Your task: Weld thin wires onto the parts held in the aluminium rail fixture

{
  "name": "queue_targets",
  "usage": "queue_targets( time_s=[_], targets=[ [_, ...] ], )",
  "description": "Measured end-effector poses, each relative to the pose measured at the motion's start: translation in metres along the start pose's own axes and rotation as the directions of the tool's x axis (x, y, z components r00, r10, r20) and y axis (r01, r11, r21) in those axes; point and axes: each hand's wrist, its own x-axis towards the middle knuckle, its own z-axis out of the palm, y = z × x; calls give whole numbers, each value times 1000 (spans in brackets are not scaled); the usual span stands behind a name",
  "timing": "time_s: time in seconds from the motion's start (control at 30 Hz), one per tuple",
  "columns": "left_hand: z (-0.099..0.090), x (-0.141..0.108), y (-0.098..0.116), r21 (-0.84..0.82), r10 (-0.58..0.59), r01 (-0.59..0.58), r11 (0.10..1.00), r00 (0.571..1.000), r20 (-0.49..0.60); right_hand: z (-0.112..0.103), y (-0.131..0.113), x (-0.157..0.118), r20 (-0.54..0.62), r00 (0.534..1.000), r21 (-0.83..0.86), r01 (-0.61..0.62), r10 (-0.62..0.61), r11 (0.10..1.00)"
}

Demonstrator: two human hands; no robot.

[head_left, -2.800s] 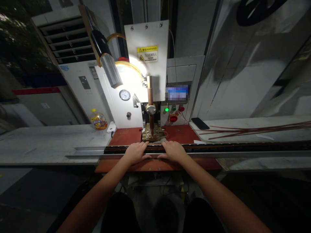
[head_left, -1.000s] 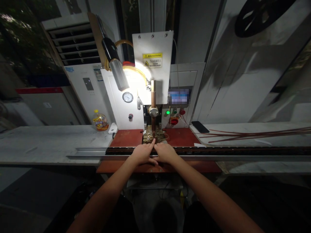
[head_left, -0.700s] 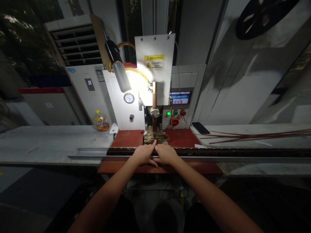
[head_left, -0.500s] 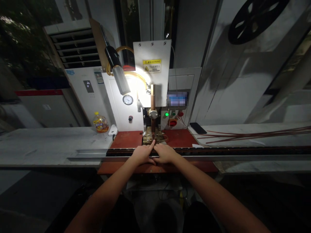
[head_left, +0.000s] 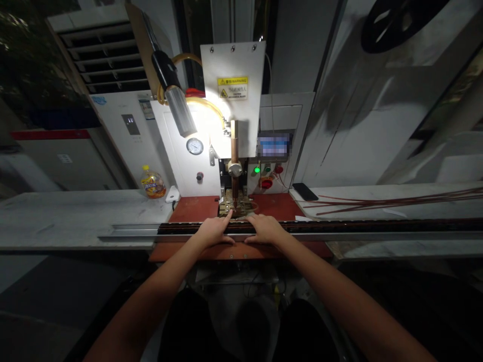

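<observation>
At left, a yellow-capped bottle (head_left: 153, 185) stands near the back right corner of a pale worktop (head_left: 75, 213), just beside a white device (head_left: 172, 195). The left end of a metal channel (head_left: 317, 237) juts past the left edge of a red-brown plate (head_left: 260, 251); the channel lies across the plate, a narrow band of plate showing before its front edge. Dark strips (head_left: 339, 226) lie inside the channel. The worker's left hand (head_left: 213, 231) arches over it, index finger stretched toward a brass-coloured fixture (head_left: 225, 206), thumb spread apart. A copper-coloured rod (head_left: 235, 188) stands upright above the fixture, behind the gap between the hands. The right hand (head_left: 266, 230) faces the left, fingers over the channel, thumb spread leftward; a small space separates the two thumbs. Whether either hand pinches channel or strips cannot be told. Farther right, a black phone (head_left: 305, 191) lies near the back left corner of a second worktop (head_left: 377, 191), with thin brown rods (head_left: 370, 201) between it and the channel's back edge.
</observation>
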Motion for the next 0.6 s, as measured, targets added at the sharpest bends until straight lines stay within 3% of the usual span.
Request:
queue_targets(
  time_s=[0.27,0.6],
  targets=[
    [0,-12,-14,-1,9,-9,1000,1000,-3,-5,-14,-1,-20,999,-14,-42,42,999],
    [7,-15,-7,25,-54,55,998,997,-55,6,-16,1,-40,997,-38,-66,65,997]
  ],
)
